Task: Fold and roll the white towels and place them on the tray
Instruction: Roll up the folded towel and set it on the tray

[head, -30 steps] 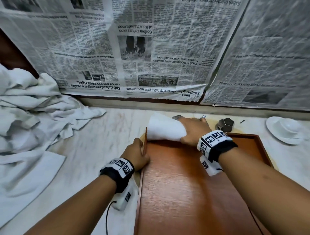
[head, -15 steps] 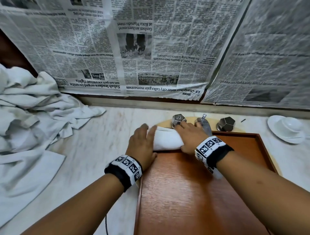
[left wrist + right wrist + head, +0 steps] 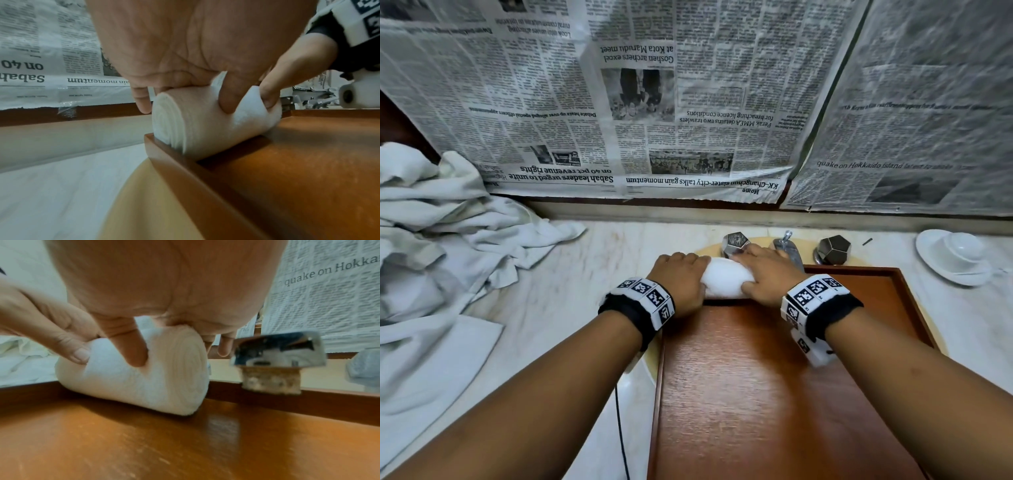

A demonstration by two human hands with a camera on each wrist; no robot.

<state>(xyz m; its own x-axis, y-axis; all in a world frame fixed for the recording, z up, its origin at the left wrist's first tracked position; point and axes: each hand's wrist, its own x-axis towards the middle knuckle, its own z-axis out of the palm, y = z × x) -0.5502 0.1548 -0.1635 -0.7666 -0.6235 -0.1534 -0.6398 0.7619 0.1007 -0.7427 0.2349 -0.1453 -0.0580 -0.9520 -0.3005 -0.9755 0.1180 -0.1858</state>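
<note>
A rolled white towel lies in the far left corner of the brown wooden tray, against its back rim. My left hand grips the roll's left end and my right hand grips its right end, thumbs on the near side and fingers curled over the top. In the left wrist view the roll's spiral end sits just inside the tray's corner. Seen from the right wrist, the towel rests on the tray floor with both thumbs pressed into it.
A heap of loose white towels covers the marble counter on the left. Behind the tray stand a chrome tap and two faceted knobs. A white cup and saucer sit at the far right. Newspaper covers the wall behind.
My left hand left the tray's left rim and took hold of the towel roll's left end. The roll came down flat into the tray's far left corner.
</note>
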